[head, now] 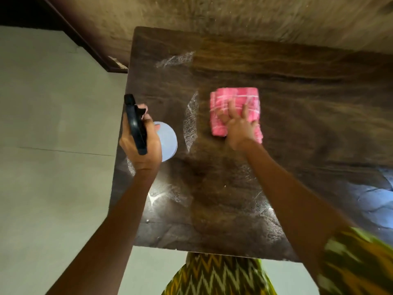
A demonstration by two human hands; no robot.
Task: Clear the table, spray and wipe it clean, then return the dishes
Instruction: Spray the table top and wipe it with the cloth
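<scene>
- Your right hand (238, 128) lies flat on the folded pink cloth (236, 99), fingers spread and pressing it onto the table (297, 67). The cloth sticks out beyond your fingertips and to either side of your palm.
- The cloth looks soft and light, and it will likely bunch or unfold if you drag it by one corner. Keep your palm over its middle and push with even weight.
- Your left hand (141, 145) is wrapped round the neck of the spray bottle (168, 141), its black trigger head above your knuckles and its pale body just right of your palm.
- The bottle is probably light plastic and slick if wet, so grip it at the neck.
- White wet streaks (190, 124) lie between your two hands, with more near your left wrist.
- A blurred blue thing (380, 201) sits at the table edge, well right of your right forearm. No dishes are in view.
</scene>
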